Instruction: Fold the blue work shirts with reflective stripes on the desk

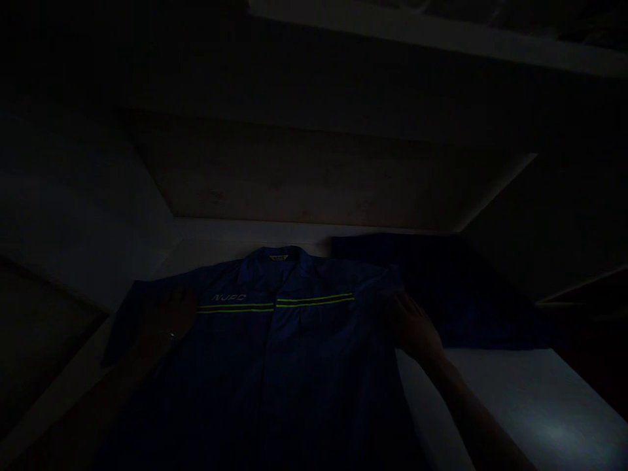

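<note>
A dark blue work jacket (pixel 299 347) lies spread out, front up, with its collar at the far end and a small label inside the neck. Two thin yellow-green stripes cross its chest, and pale letters sit above them on the left. My left hand (pixel 179 313) rests flat on the left shoulder and sleeve area, fingers apart; something shiny circles that wrist. On the opposite sleeve lies my right hand (pixel 412 324), fingers stretched over the cloth. The light is very dim, so the fingertips are hard to make out.
Another dark blue cloth (pixel 456 288) lies at the right behind the jacket. Both are on a white surface (pixel 534 412), with a light spot at lower right. Panels rise at the left, right and back, and a pale ledge (pixel 432 33) runs overhead.
</note>
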